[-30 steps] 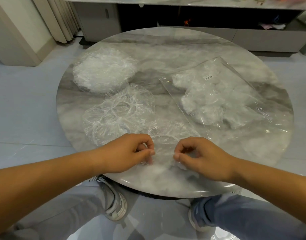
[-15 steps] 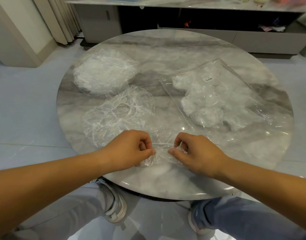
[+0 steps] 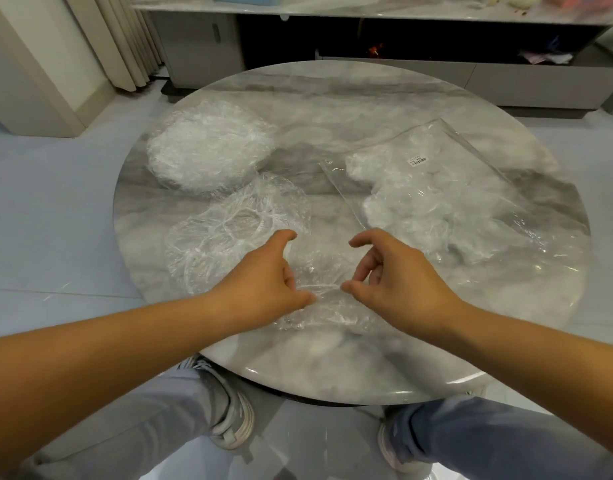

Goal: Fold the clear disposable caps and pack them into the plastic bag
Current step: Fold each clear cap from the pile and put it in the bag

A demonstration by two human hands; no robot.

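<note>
Clear film lies between our left hand [image 3: 267, 282], spread open with thumb on it, and right hand [image 3: 391, 282], grip not determinable; this cap [image 3: 320, 303] sits crumpled on the near desk [image 3: 332, 109], so we advise flattening it, then folding evenly before the plastic bag [image 3: 471, 181] at right.

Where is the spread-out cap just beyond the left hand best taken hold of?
Probably at the ruffled rim of the spread-out cap, pinched from the near side, where the left hand is closest. The cap lies flat on the table, so only that gathered edge offers a grip.
</note>
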